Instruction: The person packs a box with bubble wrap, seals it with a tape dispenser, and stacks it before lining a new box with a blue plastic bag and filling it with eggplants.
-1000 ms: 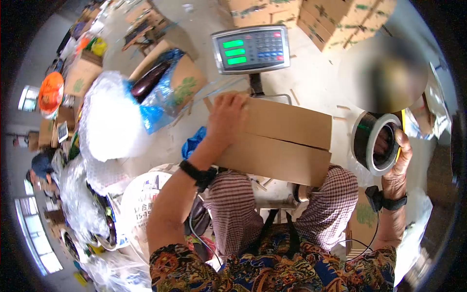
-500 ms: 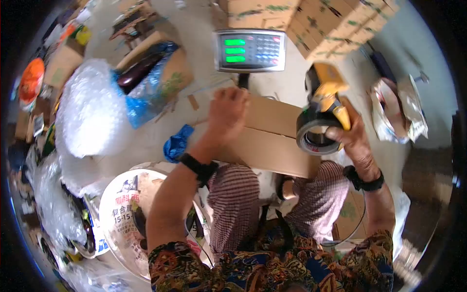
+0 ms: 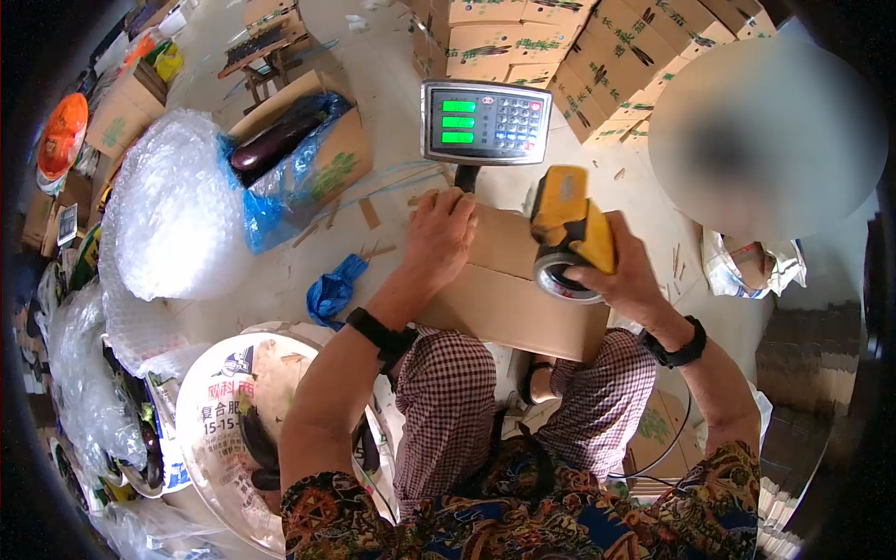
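Head cam, so everything's fisheyed. Biggest change from half a second back: the right hand (image 3: 623, 275) had brought the yellow tape dispenser (image 3: 571, 219) down from above the cardboard box (image 3: 504, 303) onto the box's top, close to its far edge. The tape roll (image 3: 558, 276) sat against the cardboard right about at the seam between the flaps. A full second back that hand was way out past the box's right edge. Its fingers were wrapped tight round the dispenser.

The left hand (image 3: 439, 235) hadn't budged. It was palm down on the far-left corner of the box, fingers loosely together and flat on the flap.

The box was plain brown, flaps shut, one seam running across the top, and I couldn't make out any tape on it. It sat in front of the person's knees, just below the scale display (image 3: 483, 121) with its green digits. Bubble wrap (image 3: 173, 205) and a carton of eggplants (image 3: 275, 145) were off to the left on the floor.
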Available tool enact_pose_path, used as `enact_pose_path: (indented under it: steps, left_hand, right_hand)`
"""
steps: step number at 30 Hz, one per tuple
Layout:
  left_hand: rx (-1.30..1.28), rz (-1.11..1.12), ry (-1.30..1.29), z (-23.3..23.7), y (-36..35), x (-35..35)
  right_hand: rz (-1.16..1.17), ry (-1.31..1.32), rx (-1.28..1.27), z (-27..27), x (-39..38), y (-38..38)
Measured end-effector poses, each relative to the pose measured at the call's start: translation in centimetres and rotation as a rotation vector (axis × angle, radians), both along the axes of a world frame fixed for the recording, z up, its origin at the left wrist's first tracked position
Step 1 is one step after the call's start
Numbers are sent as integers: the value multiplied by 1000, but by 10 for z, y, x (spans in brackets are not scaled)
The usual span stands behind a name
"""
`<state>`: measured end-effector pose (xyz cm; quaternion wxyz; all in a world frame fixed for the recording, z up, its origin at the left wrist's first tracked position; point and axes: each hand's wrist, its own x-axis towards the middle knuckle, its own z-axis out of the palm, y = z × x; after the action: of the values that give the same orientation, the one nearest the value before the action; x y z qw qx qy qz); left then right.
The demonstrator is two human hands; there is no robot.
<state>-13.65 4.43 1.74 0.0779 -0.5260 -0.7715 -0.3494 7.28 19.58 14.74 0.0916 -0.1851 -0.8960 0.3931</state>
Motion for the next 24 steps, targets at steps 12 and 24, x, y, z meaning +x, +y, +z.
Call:
enact_pose_path:
  steps: [12,24]
  left_hand:
    - [143,7,-1352,77,-30,38]
    - [210,-21,-345,18,-19,24]
  right_hand:
    - [95,105,185,-24,-3,-15]
    - [204,49,424,-9,-18,-27]
